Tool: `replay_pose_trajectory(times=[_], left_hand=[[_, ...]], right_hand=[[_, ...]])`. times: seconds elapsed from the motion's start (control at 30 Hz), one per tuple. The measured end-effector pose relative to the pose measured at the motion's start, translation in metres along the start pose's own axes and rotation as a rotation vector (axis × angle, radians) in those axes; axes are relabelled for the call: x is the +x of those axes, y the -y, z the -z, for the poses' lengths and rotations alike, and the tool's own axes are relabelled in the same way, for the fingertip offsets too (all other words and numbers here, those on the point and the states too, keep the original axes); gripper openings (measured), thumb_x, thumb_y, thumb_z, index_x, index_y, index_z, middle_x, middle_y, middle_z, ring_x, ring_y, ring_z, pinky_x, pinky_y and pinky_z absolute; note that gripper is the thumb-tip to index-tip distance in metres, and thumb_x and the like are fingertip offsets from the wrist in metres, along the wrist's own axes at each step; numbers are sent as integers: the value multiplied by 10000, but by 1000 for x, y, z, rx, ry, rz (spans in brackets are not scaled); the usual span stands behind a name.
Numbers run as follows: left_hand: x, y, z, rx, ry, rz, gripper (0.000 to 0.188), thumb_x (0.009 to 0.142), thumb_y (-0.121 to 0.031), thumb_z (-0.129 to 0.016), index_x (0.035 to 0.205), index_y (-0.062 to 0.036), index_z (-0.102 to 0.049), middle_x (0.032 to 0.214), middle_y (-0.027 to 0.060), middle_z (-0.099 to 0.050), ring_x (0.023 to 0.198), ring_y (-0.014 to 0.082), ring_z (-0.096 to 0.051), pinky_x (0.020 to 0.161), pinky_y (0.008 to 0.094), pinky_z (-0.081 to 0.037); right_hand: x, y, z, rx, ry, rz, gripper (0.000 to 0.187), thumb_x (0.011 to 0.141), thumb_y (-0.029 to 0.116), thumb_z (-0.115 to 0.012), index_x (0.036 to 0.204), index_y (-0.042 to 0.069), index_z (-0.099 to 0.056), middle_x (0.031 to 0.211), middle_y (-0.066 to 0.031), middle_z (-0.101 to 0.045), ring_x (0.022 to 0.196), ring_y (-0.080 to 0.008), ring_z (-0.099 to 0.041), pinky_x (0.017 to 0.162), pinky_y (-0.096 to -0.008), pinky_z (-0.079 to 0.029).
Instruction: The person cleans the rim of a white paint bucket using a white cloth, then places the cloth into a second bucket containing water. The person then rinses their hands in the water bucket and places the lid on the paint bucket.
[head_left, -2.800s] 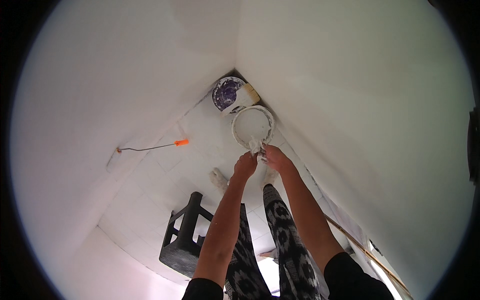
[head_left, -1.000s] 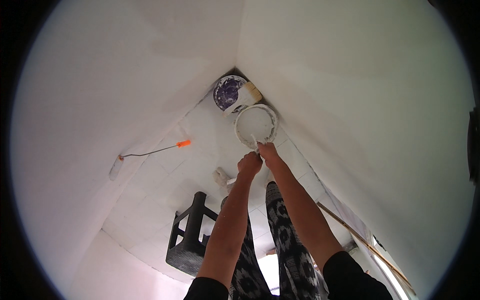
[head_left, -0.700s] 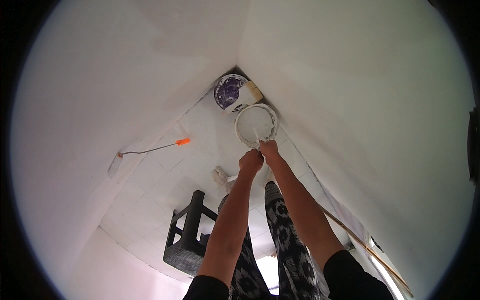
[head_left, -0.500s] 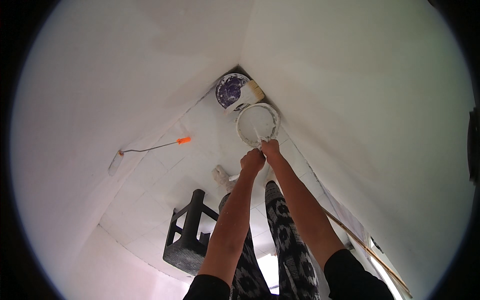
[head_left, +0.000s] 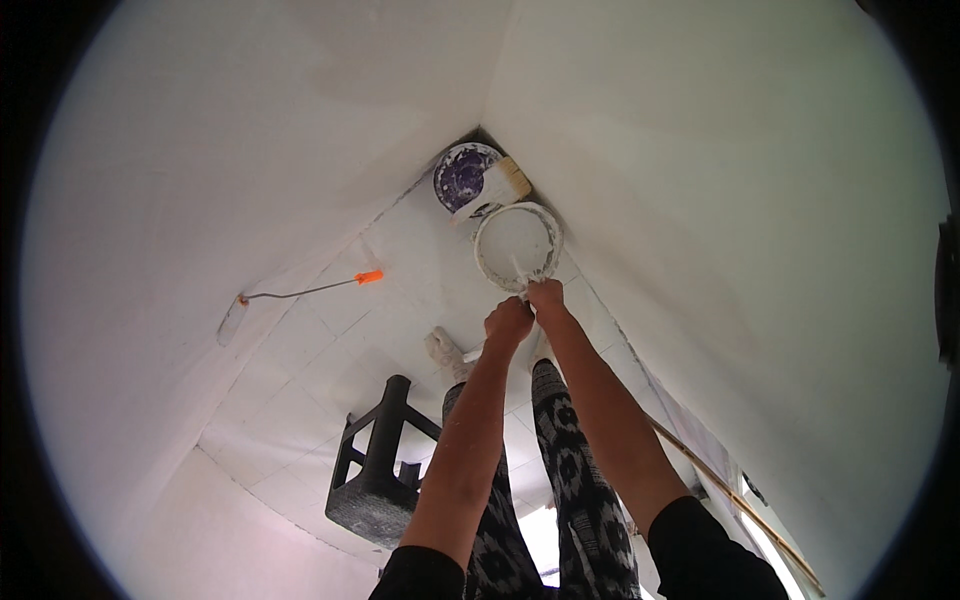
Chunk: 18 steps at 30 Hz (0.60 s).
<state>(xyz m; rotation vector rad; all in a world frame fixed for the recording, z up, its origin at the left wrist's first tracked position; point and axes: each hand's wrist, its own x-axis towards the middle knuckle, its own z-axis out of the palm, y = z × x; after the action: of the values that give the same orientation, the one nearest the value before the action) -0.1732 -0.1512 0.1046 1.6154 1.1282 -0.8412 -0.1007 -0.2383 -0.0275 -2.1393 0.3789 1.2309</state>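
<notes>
Both hands meet at the near rim of the white paint bucket [head_left: 517, 243], centre frame: left hand [head_left: 508, 322] fisted, right hand [head_left: 546, 296] fingers gripping a paint-coated stick [head_left: 519, 270].

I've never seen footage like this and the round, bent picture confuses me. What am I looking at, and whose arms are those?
It is one wide fisheye camera on a person's head, looking down, so straight edges curve. The arms are the wearer's own. Both hands, left hand and right hand, reach to the rim of a white bucket in the room's corner; they seem to grip a thin white stick dipping into it. Behind it lie a purple-stained lid and a brush. A roller and a dark stool are on the tiled floor.
</notes>
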Motion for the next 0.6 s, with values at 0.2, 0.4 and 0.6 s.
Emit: replay_pose_trajectory(times=[0.2, 0.4, 0.6], left_hand=[[-1, -11, -3, 24, -31, -28, 430, 929, -395, -428, 1092, -38, -604, 1116, 215, -627, 1051, 375, -609, 894, 481, -471], [0, -13, -3, 27, -25, -26, 425, 933, -388, -425, 1085, -38, -611, 1107, 213, -632, 1042, 376, -612, 884, 483, -476], [-3, 1, -5, -14, -34, 19, 405, 938, -364, -413, 1084, -47, -618, 1101, 204, -637, 1040, 368, -614, 883, 476, -478]], right_hand=[[48, -43, 4, -231, 1, 255, 210, 763, 122, -643, 946, 22, -664, 894, -164, -675, 864, -295, -663, 741, -393, -521], [74, -66, 12, -146, 150, 299, 193, 761, 153, -643, 932, 65, -648, 897, -119, -650, 878, -255, -628, 717, -373, -497], [-36, 46, 9, 142, 167, -176, 214, 869, 204, -572, 976, 20, -591, 871, -60, -589, 837, -204, -542, 675, -373, -428]])
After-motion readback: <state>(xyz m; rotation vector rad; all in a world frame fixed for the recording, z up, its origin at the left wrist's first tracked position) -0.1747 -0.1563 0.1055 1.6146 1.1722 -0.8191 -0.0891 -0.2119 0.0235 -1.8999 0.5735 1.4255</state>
